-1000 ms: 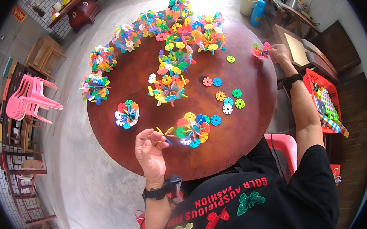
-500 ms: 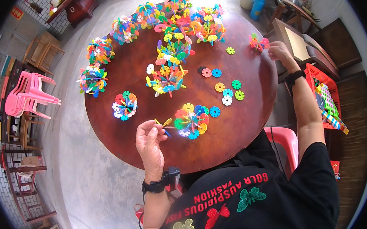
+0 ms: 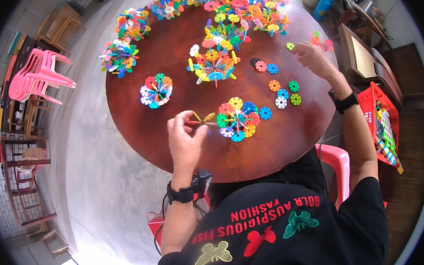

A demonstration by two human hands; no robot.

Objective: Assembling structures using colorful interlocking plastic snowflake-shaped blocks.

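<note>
My left hand is closed on a small piece of slotted plastic interlocking discs, with yellow and red ones showing. Right beside it on the table stands a round, many-coloured flower-like ball of discs. My right hand reaches over the far right of the table, fingers stretched toward a yellow-green disc. Whether the fingertips touch that disc is unclear. Just behind this hand, partly covered by it, sits a small red and green disc cluster.
Loose discs, such as a white one and a pink one, lie on the round brown table. A smaller disc ball sits at left. Joined disc balls line the far side. A red crate stands at right.
My right hand has moved left from the small red and green cluster to the yellow-green disc. My left hand still holds its piece, now turned. The view has shifted, so the table appears higher.
</note>
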